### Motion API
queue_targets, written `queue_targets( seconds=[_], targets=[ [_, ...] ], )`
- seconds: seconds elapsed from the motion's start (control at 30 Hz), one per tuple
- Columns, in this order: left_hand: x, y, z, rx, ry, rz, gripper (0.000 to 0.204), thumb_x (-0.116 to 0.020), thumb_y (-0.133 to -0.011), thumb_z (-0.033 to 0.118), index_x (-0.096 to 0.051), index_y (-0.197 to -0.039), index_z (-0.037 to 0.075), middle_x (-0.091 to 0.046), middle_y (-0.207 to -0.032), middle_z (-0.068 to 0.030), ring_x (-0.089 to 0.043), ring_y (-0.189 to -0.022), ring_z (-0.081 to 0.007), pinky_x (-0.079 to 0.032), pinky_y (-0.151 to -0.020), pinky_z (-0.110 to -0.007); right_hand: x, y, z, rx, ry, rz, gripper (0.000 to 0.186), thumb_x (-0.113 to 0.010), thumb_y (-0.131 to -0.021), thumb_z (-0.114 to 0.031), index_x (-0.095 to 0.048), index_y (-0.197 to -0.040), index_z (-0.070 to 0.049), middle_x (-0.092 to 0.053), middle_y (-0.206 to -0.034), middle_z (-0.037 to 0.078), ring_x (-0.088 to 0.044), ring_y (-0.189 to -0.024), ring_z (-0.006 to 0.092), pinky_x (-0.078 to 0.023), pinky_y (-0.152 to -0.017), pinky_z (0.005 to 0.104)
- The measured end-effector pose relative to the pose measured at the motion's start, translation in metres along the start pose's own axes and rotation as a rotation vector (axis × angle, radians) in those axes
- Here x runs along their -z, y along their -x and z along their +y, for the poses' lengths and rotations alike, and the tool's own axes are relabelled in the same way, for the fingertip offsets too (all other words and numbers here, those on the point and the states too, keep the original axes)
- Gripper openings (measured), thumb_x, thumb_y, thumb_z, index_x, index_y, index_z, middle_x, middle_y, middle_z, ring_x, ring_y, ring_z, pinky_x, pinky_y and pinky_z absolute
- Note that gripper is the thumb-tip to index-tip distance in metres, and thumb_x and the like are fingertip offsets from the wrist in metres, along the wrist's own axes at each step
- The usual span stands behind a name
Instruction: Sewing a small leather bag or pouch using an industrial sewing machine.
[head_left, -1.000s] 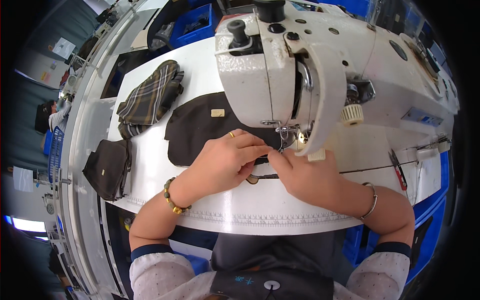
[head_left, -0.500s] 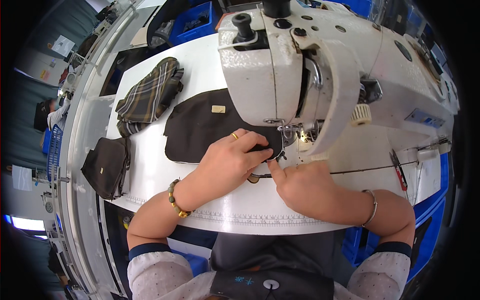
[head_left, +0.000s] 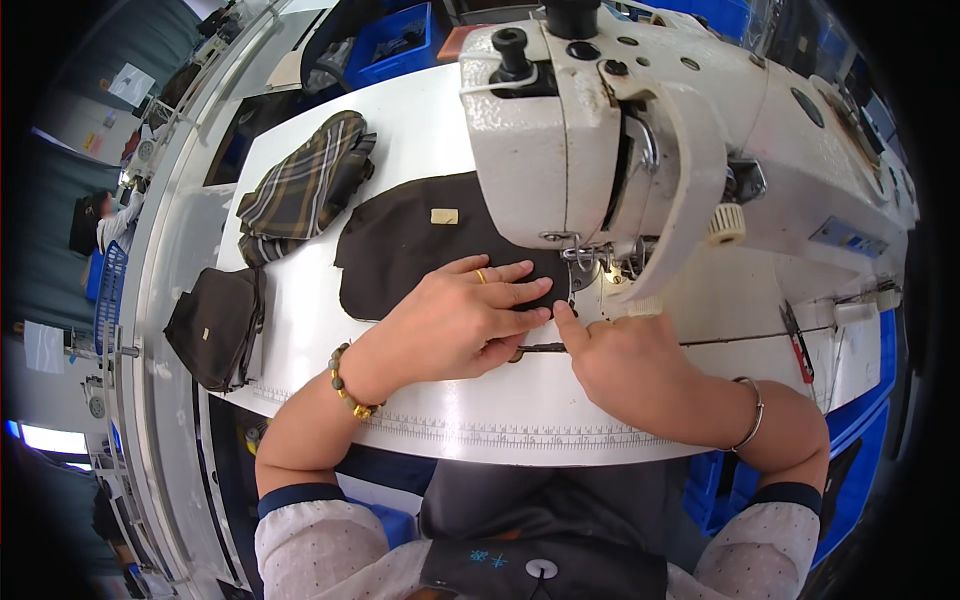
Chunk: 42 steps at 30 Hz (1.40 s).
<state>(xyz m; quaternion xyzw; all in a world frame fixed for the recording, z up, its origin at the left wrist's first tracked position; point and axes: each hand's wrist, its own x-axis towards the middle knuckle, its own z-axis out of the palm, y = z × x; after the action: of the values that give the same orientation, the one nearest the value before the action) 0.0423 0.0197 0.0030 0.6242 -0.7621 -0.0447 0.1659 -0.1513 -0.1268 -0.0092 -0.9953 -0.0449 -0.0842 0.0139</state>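
A dark brown fabric panel (head_left: 400,250) with a small pale yellow label lies flat on the white table, its right end by the presser foot (head_left: 612,272) of a white sewing machine (head_left: 520,165). My left hand (head_left: 465,315) rests on the panel's near right part, fingers spread and stretched. To its right, my right hand (head_left: 625,360) points its index finger at the panel's edge, just short of the presser foot. The other right fingers are curled under and partly hidden, so whatever they hold cannot be seen. Beneath both hands runs a thin dark strip (head_left: 545,348).
Folded plaid fabric (head_left: 305,185) and a stack of dark cut pieces (head_left: 215,330) lie at the left. Red-handled snips (head_left: 800,350) are at the right. A ruler scale (head_left: 500,436) follows the near table edge. A blue bin (head_left: 395,45) stands behind the table.
My left fingers have spread out flat from a pinch at the panel's corner. My right index finger has shifted slightly right and away from me. The view has moved a little.
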Motion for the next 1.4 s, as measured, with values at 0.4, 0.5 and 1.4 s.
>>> queue_targets(
  seconds=[0.4,0.5,1.4],
  targets=[
    [-0.001,-0.008,-0.009,0.057,-0.011,0.071,0.024,-0.070,-0.082,0.013,-0.078,-0.104,0.012,-0.073,-0.118,-0.0065,-0.066,-0.116,-0.0258,-0.053,-0.097,-0.042,-0.016,-0.004,0.005,-0.086,0.109,0.008,0.051,-0.062,-0.080,-0.014,-0.065,-0.130,-0.005,-0.062,-0.063,0.000,-0.058,-0.046,0.0156,-0.044,-0.042,0.0352],
    [-0.001,-0.011,-0.009,0.078,-0.021,0.099,0.025,-0.072,-0.079,0.011,-0.078,-0.104,0.012,-0.074,-0.115,-0.0062,-0.069,-0.105,-0.0268,-0.055,-0.090,-0.038,-0.018,-0.003,0.005,-0.101,0.106,0.009,0.050,-0.062,-0.081,-0.014,-0.066,-0.130,-0.005,-0.062,-0.063,0.000,-0.058,-0.047,0.0159,-0.044,-0.042,0.0354],
    [-0.032,0.069,0.120,0.226,-0.235,-0.248,0.085,-0.070,-0.082,0.056,-0.050,-0.142,0.000,-0.047,-0.150,-0.0202,-0.044,-0.141,-0.0367,-0.032,-0.115,-0.050,-0.008,-0.004,0.004,0.016,0.108,0.091,0.037,-0.064,-0.078,-0.013,-0.068,-0.112,0.001,-0.061,-0.072,0.001,-0.063,-0.058,0.0147,-0.046,-0.048,0.0297]
  ],
)
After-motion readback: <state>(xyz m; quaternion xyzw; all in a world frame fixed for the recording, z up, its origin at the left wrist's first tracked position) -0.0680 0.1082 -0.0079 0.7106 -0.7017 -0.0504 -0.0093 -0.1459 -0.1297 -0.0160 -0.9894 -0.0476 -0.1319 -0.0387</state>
